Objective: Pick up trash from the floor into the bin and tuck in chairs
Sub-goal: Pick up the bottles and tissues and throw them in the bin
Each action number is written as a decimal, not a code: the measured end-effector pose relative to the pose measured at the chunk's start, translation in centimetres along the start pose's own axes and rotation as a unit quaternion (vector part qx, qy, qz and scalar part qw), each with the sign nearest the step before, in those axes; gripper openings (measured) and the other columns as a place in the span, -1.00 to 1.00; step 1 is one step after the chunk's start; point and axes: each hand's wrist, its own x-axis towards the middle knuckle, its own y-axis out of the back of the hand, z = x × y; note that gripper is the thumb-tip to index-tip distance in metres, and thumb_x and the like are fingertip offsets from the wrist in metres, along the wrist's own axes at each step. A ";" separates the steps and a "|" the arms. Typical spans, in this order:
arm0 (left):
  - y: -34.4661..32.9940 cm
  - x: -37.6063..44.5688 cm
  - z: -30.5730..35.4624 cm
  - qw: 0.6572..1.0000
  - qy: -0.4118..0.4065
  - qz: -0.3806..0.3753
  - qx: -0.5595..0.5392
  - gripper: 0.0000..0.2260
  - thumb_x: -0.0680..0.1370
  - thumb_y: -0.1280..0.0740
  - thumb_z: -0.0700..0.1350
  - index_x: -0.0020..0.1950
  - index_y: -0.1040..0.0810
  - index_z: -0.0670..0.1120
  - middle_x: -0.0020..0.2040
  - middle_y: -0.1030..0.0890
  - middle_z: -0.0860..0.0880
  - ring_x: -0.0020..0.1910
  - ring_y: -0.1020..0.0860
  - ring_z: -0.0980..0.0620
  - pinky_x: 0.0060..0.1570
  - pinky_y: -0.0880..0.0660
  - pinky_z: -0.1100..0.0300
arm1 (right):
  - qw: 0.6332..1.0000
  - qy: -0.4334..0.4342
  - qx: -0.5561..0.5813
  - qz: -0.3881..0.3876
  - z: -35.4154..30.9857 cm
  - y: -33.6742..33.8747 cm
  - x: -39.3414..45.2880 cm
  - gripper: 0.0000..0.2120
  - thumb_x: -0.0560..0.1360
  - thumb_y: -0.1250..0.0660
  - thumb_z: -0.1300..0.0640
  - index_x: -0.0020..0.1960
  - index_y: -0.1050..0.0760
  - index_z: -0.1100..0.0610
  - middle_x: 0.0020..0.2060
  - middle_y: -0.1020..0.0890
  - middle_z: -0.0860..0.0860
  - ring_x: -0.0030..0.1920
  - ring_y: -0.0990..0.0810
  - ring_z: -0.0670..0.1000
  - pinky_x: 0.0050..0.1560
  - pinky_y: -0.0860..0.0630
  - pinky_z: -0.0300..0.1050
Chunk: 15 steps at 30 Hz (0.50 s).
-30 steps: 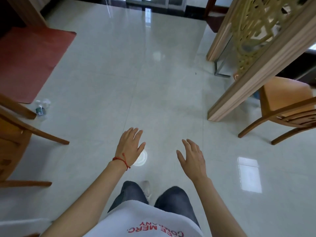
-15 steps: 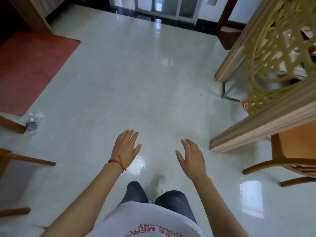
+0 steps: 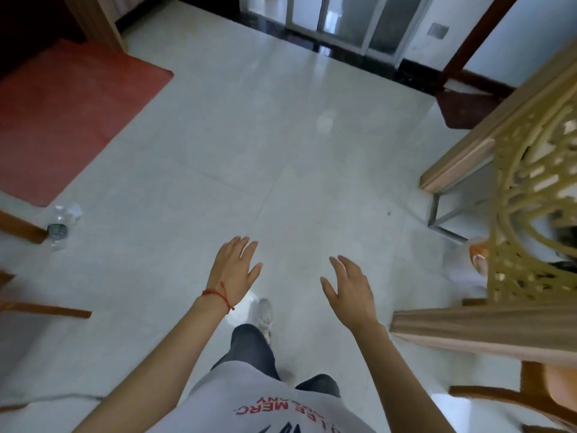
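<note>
A crushed clear plastic bottle (image 3: 62, 225) with a dark label lies on the pale tiled floor at the left, beside a wooden chair leg (image 3: 22, 228). My left hand (image 3: 234, 271), with a red string at the wrist, hovers open over the floor in the middle. To its right my right hand (image 3: 351, 290) is also open and holds nothing. Both are well right of the bottle. An orange wooden chair (image 3: 549, 392) stands at the lower right, partly under the table. No bin is in view.
A wooden table (image 3: 468, 326) with a gold lattice panel fills the right side. A red mat (image 3: 71, 110) covers the floor at the upper left. More chair legs (image 3: 46, 309) cross the left edge. Glass doors (image 3: 337, 23) are at the far end.
I have stepped forward: the table and the orange chair have slid nearer and lower on the right, and the glass doors have come into view. Both hands stay open.
</note>
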 end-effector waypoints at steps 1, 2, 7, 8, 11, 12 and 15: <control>0.5 1.3 -0.7 1.000 0.008 0.003 0.001 -0.57 0.57 -0.19 -0.07 0.39 -0.27 -0.22 0.42 -0.29 -0.24 0.44 -0.19 -0.19 0.43 -0.06 -0.02 | 1.000 0.011 -0.006 -0.006 -0.7 0.3 1.7 -0.52 0.57 -0.11 -0.06 0.42 -0.19 0.11 0.43 -0.27 0.10 0.42 -0.20 0.07 0.38 -0.18 -0.04; 1.0 2.4 -1.5 1.000 0.018 0.007 0.001 -0.57 0.57 -0.18 -0.06 0.40 -0.26 -0.21 0.43 -0.28 -0.23 0.45 -0.17 -0.17 0.43 -0.05 -0.01 | 1.000 0.022 -0.012 -0.011 -1.4 0.6 3.4 -0.52 0.57 -0.10 -0.06 0.42 -0.19 0.11 0.43 -0.26 0.10 0.42 -0.20 0.07 0.38 -0.18 -0.04; 3.5 6.4 -5.0 0.997 0.062 0.036 -0.015 -0.56 0.58 -0.16 -0.04 0.41 -0.24 -0.19 0.45 -0.26 -0.21 0.46 -0.15 -0.16 0.45 -0.02 0.01 | 0.997 0.071 -0.034 -0.019 -5.2 1.8 10.8 -0.52 0.57 -0.11 -0.06 0.42 -0.20 0.11 0.42 -0.27 0.10 0.41 -0.22 0.07 0.36 -0.21 -0.04; 4.0 6.8 -5.7 0.996 0.071 0.043 -0.018 -0.56 0.58 -0.17 -0.05 0.40 -0.25 -0.20 0.44 -0.27 -0.22 0.46 -0.16 -0.16 0.45 -0.03 0.00 | 0.996 0.081 -0.036 -0.022 -6.1 1.9 12.1 -0.52 0.57 -0.11 -0.06 0.42 -0.21 0.11 0.42 -0.28 0.10 0.41 -0.22 0.08 0.37 -0.21 -0.03; 5.3 7.6 -7.6 0.991 0.110 0.067 -0.025 -0.57 0.57 -0.18 -0.05 0.39 -0.27 -0.20 0.43 -0.29 -0.22 0.45 -0.18 -0.16 0.44 -0.05 0.00 | 0.991 0.118 -0.043 -0.041 -8.9 1.9 15.4 -0.52 0.57 -0.11 -0.06 0.42 -0.21 0.11 0.42 -0.28 0.11 0.41 -0.23 0.08 0.37 -0.20 -0.03; 5.7 7.8 -8.3 0.989 0.124 0.077 -0.028 -0.57 0.57 -0.19 -0.05 0.39 -0.27 -0.20 0.43 -0.30 -0.22 0.45 -0.19 -0.16 0.43 -0.05 0.01 | 0.989 0.134 -0.045 -0.048 -10.0 1.9 16.5 -0.52 0.57 -0.11 -0.06 0.42 -0.21 0.11 0.42 -0.28 0.11 0.41 -0.23 0.09 0.37 -0.21 -0.03; 6.8 8.0 -10.6 0.979 0.172 0.104 -0.035 -0.57 0.57 -0.19 -0.05 0.39 -0.28 -0.19 0.42 -0.30 -0.21 0.45 -0.19 -0.16 0.43 -0.05 0.01 | 0.978 0.188 -0.054 -0.074 -13.4 1.3 19.7 -0.52 0.56 -0.11 -0.06 0.42 -0.22 0.12 0.42 -0.28 0.12 0.41 -0.24 0.10 0.37 -0.22 0.00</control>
